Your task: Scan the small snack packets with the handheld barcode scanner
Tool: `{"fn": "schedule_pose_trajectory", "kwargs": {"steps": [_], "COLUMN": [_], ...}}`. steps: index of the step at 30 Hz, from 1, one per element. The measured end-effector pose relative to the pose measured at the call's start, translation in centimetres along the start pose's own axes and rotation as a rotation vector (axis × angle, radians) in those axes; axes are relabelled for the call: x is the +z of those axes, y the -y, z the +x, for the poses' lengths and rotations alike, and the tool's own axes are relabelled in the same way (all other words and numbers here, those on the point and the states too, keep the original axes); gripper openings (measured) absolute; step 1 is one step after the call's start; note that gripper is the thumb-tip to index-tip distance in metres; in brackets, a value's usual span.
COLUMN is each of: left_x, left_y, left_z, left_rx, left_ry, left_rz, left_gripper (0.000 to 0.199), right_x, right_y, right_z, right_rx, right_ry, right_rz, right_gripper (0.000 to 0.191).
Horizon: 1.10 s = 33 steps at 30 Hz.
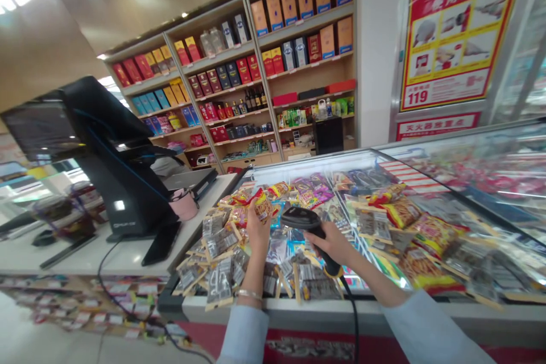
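Note:
My left hand (258,230) is closed on a red and yellow snack packet (261,206), lifted over the glass top of a freezer. To its right my right hand (331,243) wraps round the handle of a black barcode scanner (302,218), whose head points toward the packet. A black cable (355,313) hangs down from the scanner. Grey packets with wooden sticks (220,276) lie in front of and beside my left hand. More red and yellow snack packets (435,233) are piled on the right part of the glass.
On the left counter (128,256) stand a black checkout terminal (115,182) and a pink cup (184,205), with a black phone-like slab (162,243) near the edge. Shelves of boxes (251,79) line the back wall. A red fire-hydrant sign (460,34) hangs at right.

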State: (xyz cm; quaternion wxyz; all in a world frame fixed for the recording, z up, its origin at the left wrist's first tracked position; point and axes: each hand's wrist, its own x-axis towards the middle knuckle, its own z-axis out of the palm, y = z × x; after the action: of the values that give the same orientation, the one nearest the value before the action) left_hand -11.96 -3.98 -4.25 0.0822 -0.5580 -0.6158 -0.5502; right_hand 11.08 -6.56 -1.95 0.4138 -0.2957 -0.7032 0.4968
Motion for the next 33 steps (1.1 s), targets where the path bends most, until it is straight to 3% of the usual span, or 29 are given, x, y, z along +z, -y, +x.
{"fn": "schedule_pose_trajectory", "kwargs": {"steps": [11, 21, 33], "left_x": [0.17, -0.1, 0.08], "left_y": [0.0, -0.46, -0.35], "left_z": [-0.16, -0.33, -0.35], "left_rx": [0.043, 0.046, 0.041], "left_ry": [-0.023, -0.052, -0.036], "left_rz": [0.031, 0.076, 0.09], "left_gripper": [0.068, 0.071, 0.074], "right_x": [0.34, 0.24, 0.28], "right_y": [0.45, 0.68, 0.85], "right_z": [-0.26, -0.46, -0.53], "right_rx": [-0.049, 0.029, 0.057], "right_ry": [0.036, 0.132, 0.106], "right_rz": [-0.059, 0.103, 0.115], "right_gripper": [0.031, 0.035, 0.035]}}
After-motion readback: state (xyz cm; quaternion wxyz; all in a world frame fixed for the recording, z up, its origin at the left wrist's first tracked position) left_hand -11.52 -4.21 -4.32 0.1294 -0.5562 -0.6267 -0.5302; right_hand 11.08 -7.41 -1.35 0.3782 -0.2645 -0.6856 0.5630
